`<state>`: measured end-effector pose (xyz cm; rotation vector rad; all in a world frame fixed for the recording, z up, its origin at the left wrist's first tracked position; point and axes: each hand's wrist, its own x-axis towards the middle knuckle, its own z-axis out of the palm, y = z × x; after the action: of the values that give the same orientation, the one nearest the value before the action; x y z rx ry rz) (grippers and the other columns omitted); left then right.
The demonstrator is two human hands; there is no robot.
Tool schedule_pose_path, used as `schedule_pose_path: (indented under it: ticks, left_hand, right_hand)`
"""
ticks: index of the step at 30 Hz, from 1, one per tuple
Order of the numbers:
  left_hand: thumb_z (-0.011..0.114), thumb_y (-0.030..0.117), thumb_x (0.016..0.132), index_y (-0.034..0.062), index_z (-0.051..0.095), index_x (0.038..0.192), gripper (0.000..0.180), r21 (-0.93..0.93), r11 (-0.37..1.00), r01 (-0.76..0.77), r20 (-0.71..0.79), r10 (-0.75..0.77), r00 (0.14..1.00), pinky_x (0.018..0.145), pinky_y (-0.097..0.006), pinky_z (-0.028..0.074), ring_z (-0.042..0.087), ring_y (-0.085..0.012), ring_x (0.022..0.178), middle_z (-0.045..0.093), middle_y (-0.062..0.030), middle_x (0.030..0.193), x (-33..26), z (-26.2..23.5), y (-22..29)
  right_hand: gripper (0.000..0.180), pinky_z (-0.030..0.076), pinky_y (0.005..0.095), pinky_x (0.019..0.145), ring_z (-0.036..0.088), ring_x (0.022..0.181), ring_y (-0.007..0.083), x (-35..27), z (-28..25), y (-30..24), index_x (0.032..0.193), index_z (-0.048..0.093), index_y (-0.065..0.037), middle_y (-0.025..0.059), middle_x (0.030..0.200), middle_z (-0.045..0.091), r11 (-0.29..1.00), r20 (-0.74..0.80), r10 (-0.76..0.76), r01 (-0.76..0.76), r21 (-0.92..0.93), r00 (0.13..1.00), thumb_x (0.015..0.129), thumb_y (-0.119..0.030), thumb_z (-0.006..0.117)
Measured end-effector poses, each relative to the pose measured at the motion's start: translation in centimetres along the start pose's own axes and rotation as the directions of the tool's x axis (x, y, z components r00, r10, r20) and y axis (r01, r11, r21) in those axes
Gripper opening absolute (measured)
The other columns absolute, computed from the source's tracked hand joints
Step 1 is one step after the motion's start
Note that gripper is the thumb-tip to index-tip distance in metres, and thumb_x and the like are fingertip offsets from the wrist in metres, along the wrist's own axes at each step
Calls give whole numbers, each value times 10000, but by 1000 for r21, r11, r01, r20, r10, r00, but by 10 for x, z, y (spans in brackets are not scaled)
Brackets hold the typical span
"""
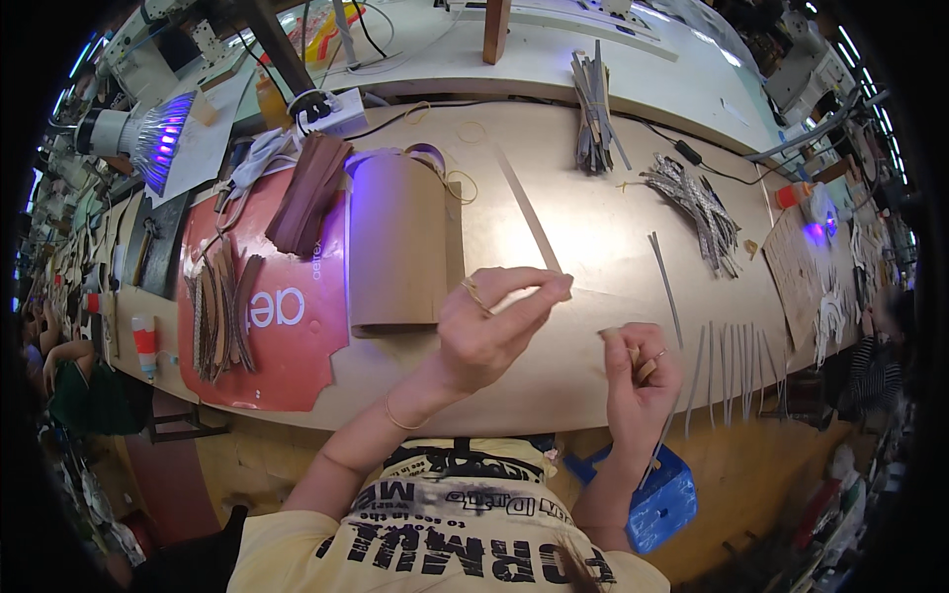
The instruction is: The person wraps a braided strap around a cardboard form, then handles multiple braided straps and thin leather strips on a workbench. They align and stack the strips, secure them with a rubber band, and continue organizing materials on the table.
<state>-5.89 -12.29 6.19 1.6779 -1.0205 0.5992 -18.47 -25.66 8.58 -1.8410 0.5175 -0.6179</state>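
Note:
My left hand (pixel 494 326) pinches the near end of a thin, flat, light-brown strip (pixel 527 212) between thumb and fingertips. The strip slants up and away over the table. My right hand (pixel 643 371) is to its right, above the table's front edge, with the fingers curled in. A small yellowish bit shows among those fingers, too little to name. Just left of my left hand stands a tan cardboard half-cylinder form (pixel 400 237). A single grey strip (pixel 665 287) lies beyond my right hand, and several more grey strips (pixel 727 376) overhang the front edge beside it.
A brown strip bundle (pixel 308 193) and patterned strips (pixel 222 316) lie on a red sheet (pixel 297 356). Grey strips (pixel 593 119) and woven-looking strips (pixel 697 212) sit farther back. A lit lamp (pixel 163 138) hangs at left; a blue stool (pixel 662 504) stands below.

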Motion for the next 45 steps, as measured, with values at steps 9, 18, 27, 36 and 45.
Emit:
schedule_pose_path:
  ticks: [9,18,27,36,45]
  left_hand:
    - [721,100,742,63,747,998,260,145,977,-155,56,148,987,609,-262,412,590,-108,635,736,-31,941,-21,5,3]
    - [673,115,757,76,752,992,251,223,955,-195,97,177,979,600,-255,385,561,-90,600,737,-20,949,-25,3,0]
    - [733,53,784,54,748,1024,241,-265,903,340,255,-274,927,647,-261,479,652,-136,675,745,-74,949,-15,2,13]
    - [647,84,937,-8,732,1011,145,-555,271,787,541,-601,589,611,-205,443,589,-66,658,723,-41,853,-9,-12,5]
    - [620,176,969,6,729,947,203,-465,142,874,692,-557,459,564,-205,398,566,-62,605,649,-11,690,-3,-14,7]
  right_hand:
    - [55,296,153,507,431,647,-4,-6,17,-13,955,693,38,14,919,575,973,106,61,-83,215,993,912,20,664]
    - [48,289,152,520,418,648,-6,-6,19,-6,938,681,27,1,914,571,962,108,97,-121,243,989,914,34,641]
    - [79,329,175,499,440,648,17,-2,18,4,976,654,2,22,993,569,995,85,-95,92,33,992,899,14,645]
    - [169,321,173,496,413,615,9,0,1,5,992,654,-25,57,1062,549,933,174,-282,227,279,943,836,39,667]
    - [255,349,161,498,486,639,20,16,3,13,1011,720,-65,62,1104,554,947,200,-321,307,101,926,772,-25,800]
